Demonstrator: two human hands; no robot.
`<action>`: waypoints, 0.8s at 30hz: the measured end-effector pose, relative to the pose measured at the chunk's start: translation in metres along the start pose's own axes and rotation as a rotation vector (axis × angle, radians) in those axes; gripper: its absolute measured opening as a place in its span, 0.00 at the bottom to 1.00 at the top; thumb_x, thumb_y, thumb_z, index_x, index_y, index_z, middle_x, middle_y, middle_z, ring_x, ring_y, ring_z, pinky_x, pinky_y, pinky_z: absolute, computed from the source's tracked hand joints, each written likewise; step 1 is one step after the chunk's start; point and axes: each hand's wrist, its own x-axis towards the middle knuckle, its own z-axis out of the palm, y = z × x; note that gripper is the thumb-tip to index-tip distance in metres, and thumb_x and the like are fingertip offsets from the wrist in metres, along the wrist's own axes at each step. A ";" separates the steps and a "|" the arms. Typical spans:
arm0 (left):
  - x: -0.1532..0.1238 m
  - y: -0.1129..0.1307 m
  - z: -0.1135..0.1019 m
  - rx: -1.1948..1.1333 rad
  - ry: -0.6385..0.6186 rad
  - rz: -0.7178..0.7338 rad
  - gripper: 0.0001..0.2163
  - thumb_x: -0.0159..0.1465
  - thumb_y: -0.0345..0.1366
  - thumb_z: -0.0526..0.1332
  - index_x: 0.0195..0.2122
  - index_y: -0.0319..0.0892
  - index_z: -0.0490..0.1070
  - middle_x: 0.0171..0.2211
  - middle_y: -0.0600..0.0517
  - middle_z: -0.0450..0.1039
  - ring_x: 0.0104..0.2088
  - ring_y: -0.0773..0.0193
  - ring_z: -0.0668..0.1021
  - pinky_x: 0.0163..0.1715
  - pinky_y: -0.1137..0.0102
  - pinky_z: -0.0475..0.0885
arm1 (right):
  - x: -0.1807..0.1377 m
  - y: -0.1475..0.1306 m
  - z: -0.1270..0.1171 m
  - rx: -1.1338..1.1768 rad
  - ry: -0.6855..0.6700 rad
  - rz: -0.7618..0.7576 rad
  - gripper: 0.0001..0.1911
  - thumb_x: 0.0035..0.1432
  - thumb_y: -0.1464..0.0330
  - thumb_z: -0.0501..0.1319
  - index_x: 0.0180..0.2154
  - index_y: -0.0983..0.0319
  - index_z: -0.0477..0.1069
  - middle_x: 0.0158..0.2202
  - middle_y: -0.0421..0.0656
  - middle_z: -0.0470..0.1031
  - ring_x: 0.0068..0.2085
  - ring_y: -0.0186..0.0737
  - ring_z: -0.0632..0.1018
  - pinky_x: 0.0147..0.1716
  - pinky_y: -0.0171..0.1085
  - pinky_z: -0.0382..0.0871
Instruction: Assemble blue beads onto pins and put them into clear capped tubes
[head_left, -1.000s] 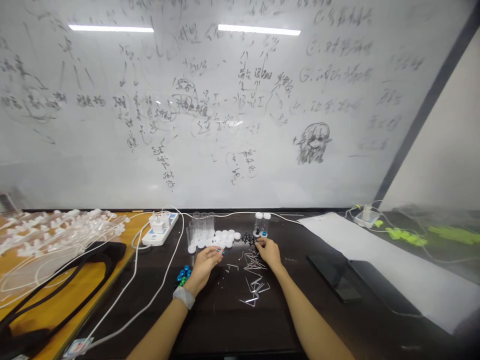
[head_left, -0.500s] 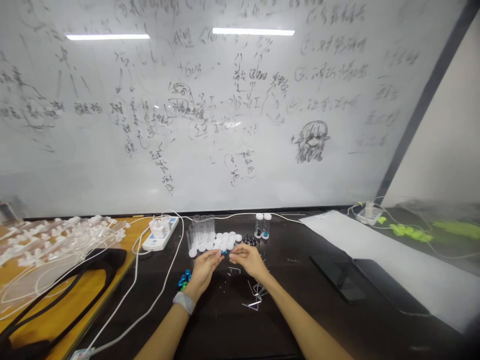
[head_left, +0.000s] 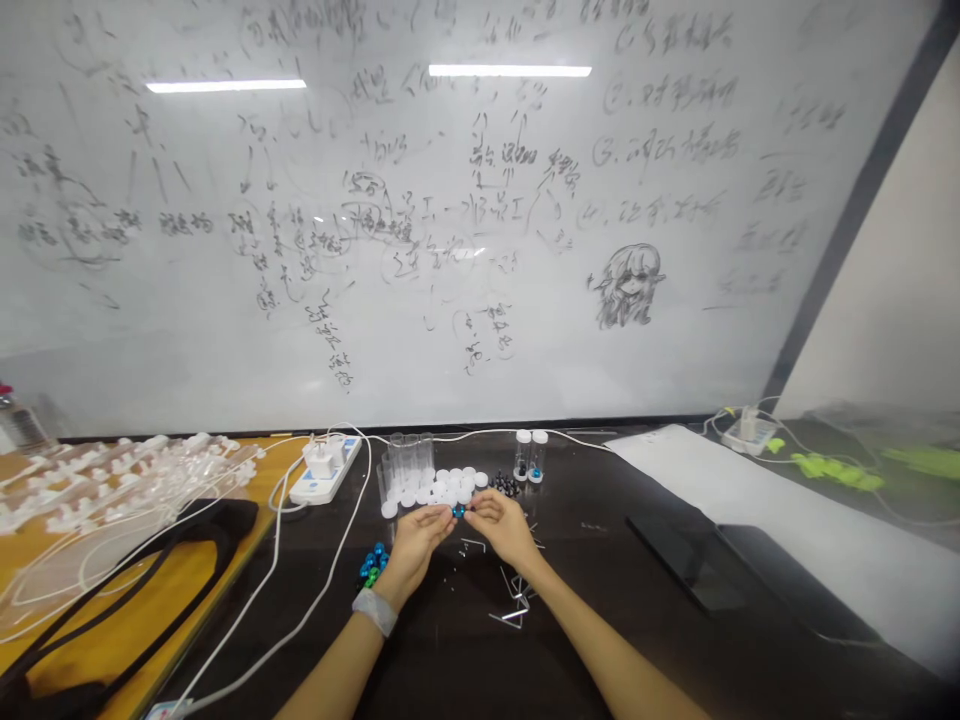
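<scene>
Pinched in the fingertips of my left hand (head_left: 417, 545) is a small shiny blue ball-like piece (head_left: 458, 511). My right hand (head_left: 504, 525) is also closed, with thumb and finger against the right side of that piece. Whether anything smaller sits between those fingers is hidden. Several white round caps (head_left: 454, 484) lie just beyond the hands, beside upright clear tubes (head_left: 411, 458). More blue pieces (head_left: 379, 556) and green ones (head_left: 372, 577) lie left of my left wrist. Small black parts (head_left: 507, 485) are heaped behind my right hand. L-shaped hex keys (head_left: 517, 606) lie near my right forearm.
Two capped tubes (head_left: 531, 456) stand at the back. A power strip (head_left: 325, 470) with white cables is at left. White plastic parts (head_left: 150, 475) cover the yellow table. Dark flat devices (head_left: 682, 560) and a white sheet (head_left: 712, 490) lie at right. A whiteboard (head_left: 480, 400) rises behind.
The whole view has shifted slightly, so things appear a little lower and further right. Both hands remain together at the blue piece, my left fingers a little more bunched.
</scene>
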 end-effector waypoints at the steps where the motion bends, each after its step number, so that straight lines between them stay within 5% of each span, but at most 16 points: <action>1: 0.000 -0.001 0.000 0.005 -0.001 0.005 0.14 0.46 0.36 0.77 0.32 0.35 0.80 0.32 0.45 0.81 0.35 0.60 0.82 0.43 0.67 0.76 | 0.000 0.000 0.000 -0.011 0.003 -0.003 0.19 0.45 0.57 0.73 0.33 0.63 0.73 0.32 0.45 0.80 0.34 0.43 0.81 0.36 0.39 0.77; 9: -0.001 -0.001 0.002 0.007 0.025 0.013 0.14 0.45 0.36 0.78 0.30 0.36 0.80 0.31 0.46 0.81 0.35 0.61 0.82 0.42 0.69 0.77 | -0.003 0.003 -0.001 -0.097 0.024 -0.077 0.19 0.46 0.56 0.72 0.35 0.62 0.75 0.33 0.45 0.80 0.36 0.45 0.82 0.39 0.42 0.78; 16: -0.002 0.000 0.003 -0.017 0.032 0.008 0.15 0.43 0.35 0.78 0.30 0.36 0.80 0.31 0.46 0.81 0.35 0.61 0.81 0.42 0.69 0.77 | -0.005 0.002 0.000 -0.050 0.025 -0.039 0.18 0.54 0.53 0.67 0.32 0.62 0.74 0.24 0.44 0.79 0.26 0.45 0.81 0.28 0.40 0.78; 24: 0.002 -0.001 0.001 -0.065 0.088 0.041 0.15 0.43 0.34 0.79 0.30 0.36 0.79 0.32 0.46 0.81 0.36 0.60 0.82 0.44 0.66 0.77 | -0.008 0.000 0.003 -0.078 -0.064 -0.030 0.28 0.53 0.49 0.66 0.45 0.64 0.75 0.37 0.51 0.82 0.36 0.49 0.83 0.39 0.45 0.79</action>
